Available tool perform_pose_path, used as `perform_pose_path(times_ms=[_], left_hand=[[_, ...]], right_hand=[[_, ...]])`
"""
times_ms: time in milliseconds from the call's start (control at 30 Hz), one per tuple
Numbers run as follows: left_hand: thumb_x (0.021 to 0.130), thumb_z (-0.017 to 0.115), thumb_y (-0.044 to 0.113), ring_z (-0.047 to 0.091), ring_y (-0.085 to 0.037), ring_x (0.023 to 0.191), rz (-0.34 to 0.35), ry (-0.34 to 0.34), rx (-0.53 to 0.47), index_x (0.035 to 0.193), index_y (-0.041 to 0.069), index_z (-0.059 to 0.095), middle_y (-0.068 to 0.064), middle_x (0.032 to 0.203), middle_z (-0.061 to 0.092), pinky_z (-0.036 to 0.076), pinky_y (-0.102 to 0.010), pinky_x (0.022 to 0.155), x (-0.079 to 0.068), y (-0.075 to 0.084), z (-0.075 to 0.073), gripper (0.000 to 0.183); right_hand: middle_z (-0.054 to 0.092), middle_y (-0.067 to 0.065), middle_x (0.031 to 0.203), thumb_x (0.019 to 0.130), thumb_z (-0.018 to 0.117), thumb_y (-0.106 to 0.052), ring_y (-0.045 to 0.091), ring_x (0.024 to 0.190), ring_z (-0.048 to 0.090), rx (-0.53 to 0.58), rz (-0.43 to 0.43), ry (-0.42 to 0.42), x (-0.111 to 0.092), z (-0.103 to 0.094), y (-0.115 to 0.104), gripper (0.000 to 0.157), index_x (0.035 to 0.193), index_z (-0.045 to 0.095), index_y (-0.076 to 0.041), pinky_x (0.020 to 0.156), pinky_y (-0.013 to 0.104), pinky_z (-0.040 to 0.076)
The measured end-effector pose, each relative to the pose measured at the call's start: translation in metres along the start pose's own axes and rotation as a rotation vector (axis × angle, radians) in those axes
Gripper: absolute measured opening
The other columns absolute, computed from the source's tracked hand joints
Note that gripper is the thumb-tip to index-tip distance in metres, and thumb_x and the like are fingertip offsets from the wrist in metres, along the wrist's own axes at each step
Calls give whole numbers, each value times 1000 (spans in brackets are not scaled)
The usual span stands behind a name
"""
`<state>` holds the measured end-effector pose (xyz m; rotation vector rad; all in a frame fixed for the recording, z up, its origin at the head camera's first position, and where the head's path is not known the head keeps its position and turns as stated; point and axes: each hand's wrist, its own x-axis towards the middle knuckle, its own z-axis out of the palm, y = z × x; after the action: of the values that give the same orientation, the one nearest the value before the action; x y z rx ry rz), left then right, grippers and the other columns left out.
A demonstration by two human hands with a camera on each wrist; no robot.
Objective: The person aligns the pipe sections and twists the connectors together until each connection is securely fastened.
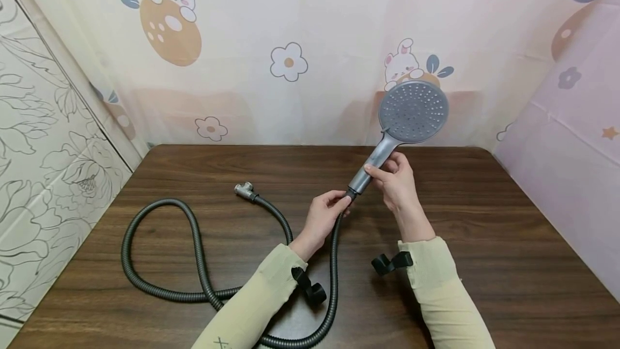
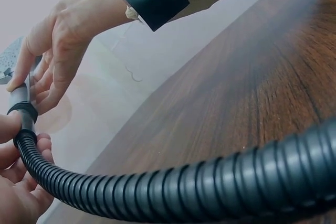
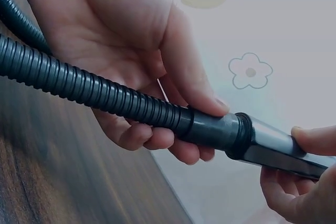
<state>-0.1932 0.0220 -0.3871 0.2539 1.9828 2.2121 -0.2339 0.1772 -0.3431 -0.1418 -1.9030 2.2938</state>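
A grey shower head (image 1: 414, 112) with a round nozzle face is held up over the far part of the table, tilted up to the right. My right hand (image 1: 397, 185) grips its handle (image 1: 373, 163), thumb in front and fingers behind. Just below, my left hand (image 1: 322, 217) pinches the dark connector (image 3: 212, 129) where the ribbed black hose (image 1: 334, 263) meets the handle. In the right wrist view the connector sits against the handle's end; whether it is threaded on cannot be seen. From there the hose drops to the table and passes under my left forearm.
On the brown wooden table (image 1: 484, 220) the hose lies in a wide loop at the left. Its other end carries a metal elbow fitting (image 1: 246, 191). Black camera mounts (image 1: 310, 290) stick out from both wrists. Printed curtains (image 1: 290, 106) stand behind and beside the table.
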Motion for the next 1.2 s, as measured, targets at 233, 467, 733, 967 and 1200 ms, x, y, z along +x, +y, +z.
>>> perform_pose_path(times_ms=[233,467,733,967,1200], left_hand=[[96,45,15,52,-10,63,-9,-50,-19,111,-5,55,-28,97,61,48,-22,62,2,-1,-1,27],[91,55,11,50,-11,61,-18,-40,-54,112,-1,48,-15,90,64,44,-21,59,3,-1,0,26],[84,64,8,60,-22,74,-15,19,-42,107,-1,53,-10,91,66,51,-32,70,4,-3,0,27],[85,64,12,58,-43,93,-9,56,-37,107,-1,61,-9,87,67,51,-39,76,4,-4,-2,26],[92,53,13,59,-12,69,31,27,-28,105,-6,62,-29,93,60,52,-40,77,3,-5,-2,25]], right_hand=[[54,-1,95,79,61,9,6,79,58,-4,-1,3,0,2,0,43,110,39,-12,65,20,53],[54,0,97,80,60,9,6,80,59,5,12,10,0,2,0,43,109,38,-13,66,21,53],[53,0,97,79,63,7,7,81,59,-2,16,3,0,2,0,44,110,38,-13,68,21,53],[53,1,98,80,61,9,7,82,58,11,13,11,0,2,-1,44,110,38,-13,67,20,53],[54,0,96,80,60,10,6,80,59,34,11,9,-1,2,-1,42,108,39,-14,67,21,53]])
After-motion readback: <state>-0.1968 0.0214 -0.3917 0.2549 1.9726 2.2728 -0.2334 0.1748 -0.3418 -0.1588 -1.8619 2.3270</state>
